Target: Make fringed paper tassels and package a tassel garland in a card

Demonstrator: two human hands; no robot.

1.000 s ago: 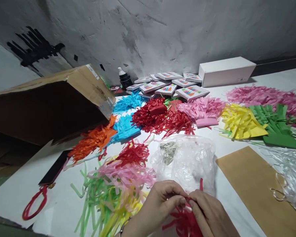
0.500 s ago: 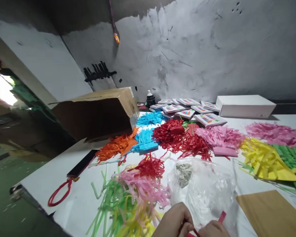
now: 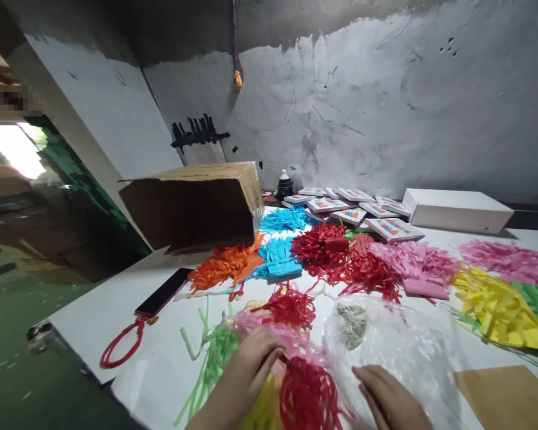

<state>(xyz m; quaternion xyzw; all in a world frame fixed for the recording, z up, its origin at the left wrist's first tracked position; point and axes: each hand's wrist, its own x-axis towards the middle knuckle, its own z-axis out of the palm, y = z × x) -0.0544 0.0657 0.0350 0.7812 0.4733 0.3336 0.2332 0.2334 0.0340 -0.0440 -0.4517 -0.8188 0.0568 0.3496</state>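
My left hand [image 3: 253,364] pinches the twisted top of a red paper tassel [image 3: 308,395], whose strips hang in a loose bunch to the right of the fingers. To the right, my right hand [image 3: 388,394] holds nothing visible, its fingers stretched toward the tassel and slightly apart. It is over the near part of a clear plastic bag [image 3: 399,334] that has a crumpled greyish piece [image 3: 352,325] at its left. Around my left hand lie green strips [image 3: 217,358], pink strips [image 3: 296,340] and another red tassel [image 3: 291,304]. Yellow strips [image 3: 264,409] are partly hidden beneath.
Behind are orange [image 3: 224,263], blue [image 3: 278,257], dark red [image 3: 323,248] and pink [image 3: 415,263] paper bundles. Yellow fringe [image 3: 497,304] lies right. An open carton [image 3: 246,191], flat printed boxes [image 3: 392,228], a white box [image 3: 457,210] and a phone [image 3: 161,292] are also on the table.
My left hand has moved left and up with the red tassel, which now hangs in view. My right hand has come apart from it. The view has shifted slightly.
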